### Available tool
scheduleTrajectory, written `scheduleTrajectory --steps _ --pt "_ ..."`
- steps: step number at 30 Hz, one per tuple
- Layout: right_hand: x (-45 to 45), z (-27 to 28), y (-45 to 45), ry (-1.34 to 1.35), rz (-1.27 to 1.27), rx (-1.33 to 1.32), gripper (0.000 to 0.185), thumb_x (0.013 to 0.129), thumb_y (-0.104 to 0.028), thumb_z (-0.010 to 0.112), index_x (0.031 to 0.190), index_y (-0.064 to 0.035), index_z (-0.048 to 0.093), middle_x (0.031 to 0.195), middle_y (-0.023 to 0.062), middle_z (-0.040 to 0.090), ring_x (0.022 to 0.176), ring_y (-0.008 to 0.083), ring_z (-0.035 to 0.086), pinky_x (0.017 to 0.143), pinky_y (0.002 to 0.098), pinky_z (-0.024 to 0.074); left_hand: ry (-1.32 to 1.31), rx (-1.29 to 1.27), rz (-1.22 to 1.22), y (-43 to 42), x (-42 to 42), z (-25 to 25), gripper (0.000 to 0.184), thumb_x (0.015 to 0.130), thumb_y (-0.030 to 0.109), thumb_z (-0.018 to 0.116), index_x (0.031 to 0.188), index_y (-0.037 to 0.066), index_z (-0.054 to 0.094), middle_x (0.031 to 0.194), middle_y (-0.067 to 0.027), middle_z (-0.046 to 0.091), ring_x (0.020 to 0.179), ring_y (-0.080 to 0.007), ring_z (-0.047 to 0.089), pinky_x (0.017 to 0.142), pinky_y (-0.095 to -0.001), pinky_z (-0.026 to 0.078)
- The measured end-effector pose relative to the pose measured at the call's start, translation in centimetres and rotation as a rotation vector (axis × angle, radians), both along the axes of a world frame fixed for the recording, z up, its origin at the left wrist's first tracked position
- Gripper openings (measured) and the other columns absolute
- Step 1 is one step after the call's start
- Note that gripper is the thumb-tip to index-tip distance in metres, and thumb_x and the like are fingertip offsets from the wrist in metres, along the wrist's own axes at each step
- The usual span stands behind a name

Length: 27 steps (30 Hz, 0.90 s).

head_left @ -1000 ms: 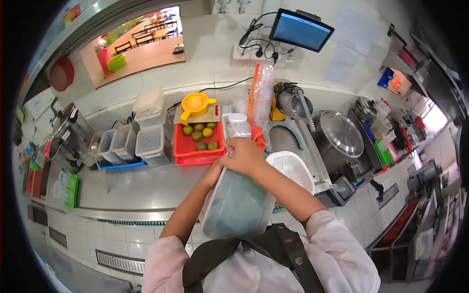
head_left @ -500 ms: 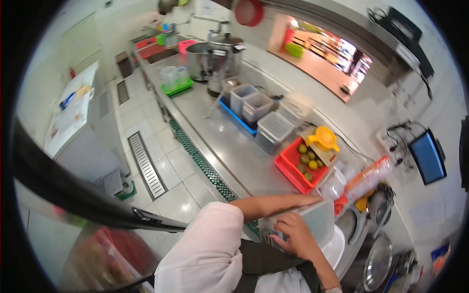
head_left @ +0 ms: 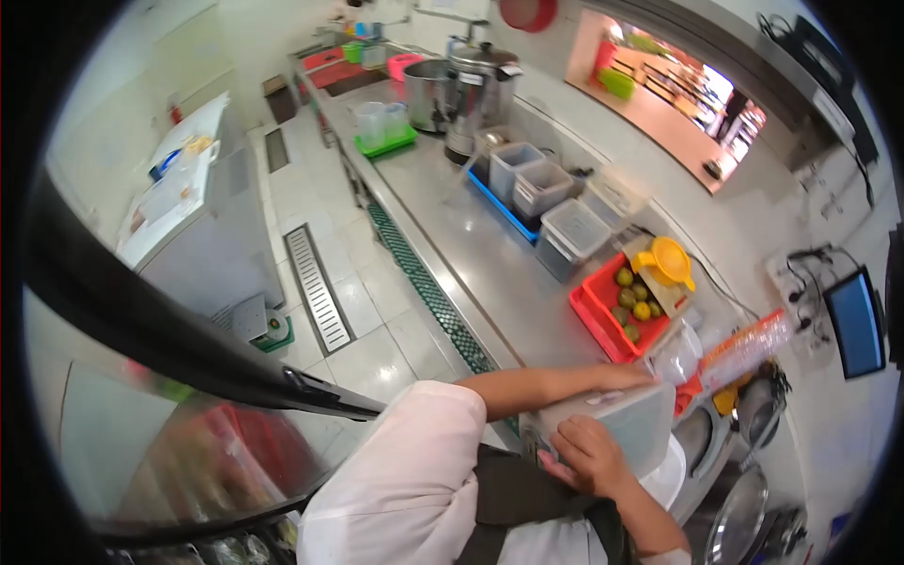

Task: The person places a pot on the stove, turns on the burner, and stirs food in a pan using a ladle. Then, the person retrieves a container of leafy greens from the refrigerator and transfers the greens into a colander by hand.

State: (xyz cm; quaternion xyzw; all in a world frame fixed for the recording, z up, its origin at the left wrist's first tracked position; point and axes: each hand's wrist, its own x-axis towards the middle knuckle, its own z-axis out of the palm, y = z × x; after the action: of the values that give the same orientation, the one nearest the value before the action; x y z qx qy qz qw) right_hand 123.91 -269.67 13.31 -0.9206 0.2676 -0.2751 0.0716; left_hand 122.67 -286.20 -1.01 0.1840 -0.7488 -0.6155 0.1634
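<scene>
Low in the view, a translucent plastic container (head_left: 633, 426) is held close to the apron front. My left hand (head_left: 623, 377) reaches along its far side and is closed on its edge. My right hand (head_left: 586, 454) is closed on the near side, with fingers curled at the rim. Just beyond the container is a red basket (head_left: 595, 309) of green and yellow citrus fruits (head_left: 640, 310), with a yellow juicer (head_left: 667, 259) behind it. A white basket (head_left: 670, 478) lies partly under the container.
On the steel counter (head_left: 461, 254) stand lidded tubs (head_left: 573, 231), a blue tray (head_left: 502, 209), large steel pots (head_left: 480, 89) and a green tray (head_left: 386, 141). A dark-framed glass door (head_left: 188, 443) is at the lower left. A monitor (head_left: 855, 320) hangs at the right.
The view has swung left and tilted, bringing in the floor and glass door. My right hand has gone from the container's far end to its near side. My left hand stays at the far end.
</scene>
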Motion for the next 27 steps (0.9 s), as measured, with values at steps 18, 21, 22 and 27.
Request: scheduleTrajectory --steps 18,21,22,27 --pt "-1.8 -5.4 -3.9 -0.075 0.037 -0.186 0.007 0.067 -0.011 0.057 0.065 -0.0056 0.06 0.07 0.0071 0.058 0.076 0.0224 0.058 0.061 0.0348 0.0473 0.024 0.378 -0.212 -0.9 -0.9 -1.0 0.043 0.093 0.036 0.041 0.12 0.004 0.053 0.114 -0.0078 0.057 0.104 -0.0189 0.052 0.093 -0.0333 0.039" --pt "-5.8 -3.7 -3.3 -0.211 -0.241 0.559 0.02 0.078 -0.015 0.057 0.091 -0.0005 0.059 0.092 0.0146 0.06 0.088 0.0334 0.057 0.078 0.0395 0.0458 0.022 0.406 -0.23 -1.0 0.0 -1.6 0.043 0.093 0.035 0.042 0.12 0.003 0.053 0.115 -0.0081 0.056 0.105 -0.0189 0.051 0.093 -0.0331 0.038" --pt "-7.0 -3.8 -3.5 -0.315 -0.332 0.332 0.029 0.076 -0.016 0.063 0.102 -0.0033 0.059 0.103 0.0144 0.059 0.099 0.0325 0.056 0.087 0.0389 0.0444 0.022 0.432 -0.232 -1.2 0.4 -1.6 0.043 0.093 0.035 0.042 0.12 0.003 0.053 0.116 -0.0081 0.056 0.105 -0.019 0.051 0.094 -0.033 0.038" --pt "-12.4 -5.1 0.4 -0.262 -0.439 0.634 0.056 0.066 -0.016 0.073 0.118 -0.0058 0.054 0.125 0.0158 0.049 0.115 0.033 0.046 0.098 0.0393 0.0377 0.012 0.532 -0.225 -2.4 1.6 -1.4 0.042 0.093 0.033 0.043 0.12 0.003 0.052 0.117 -0.0086 0.055 0.107 -0.0191 0.05 0.095 -0.0327 0.037"
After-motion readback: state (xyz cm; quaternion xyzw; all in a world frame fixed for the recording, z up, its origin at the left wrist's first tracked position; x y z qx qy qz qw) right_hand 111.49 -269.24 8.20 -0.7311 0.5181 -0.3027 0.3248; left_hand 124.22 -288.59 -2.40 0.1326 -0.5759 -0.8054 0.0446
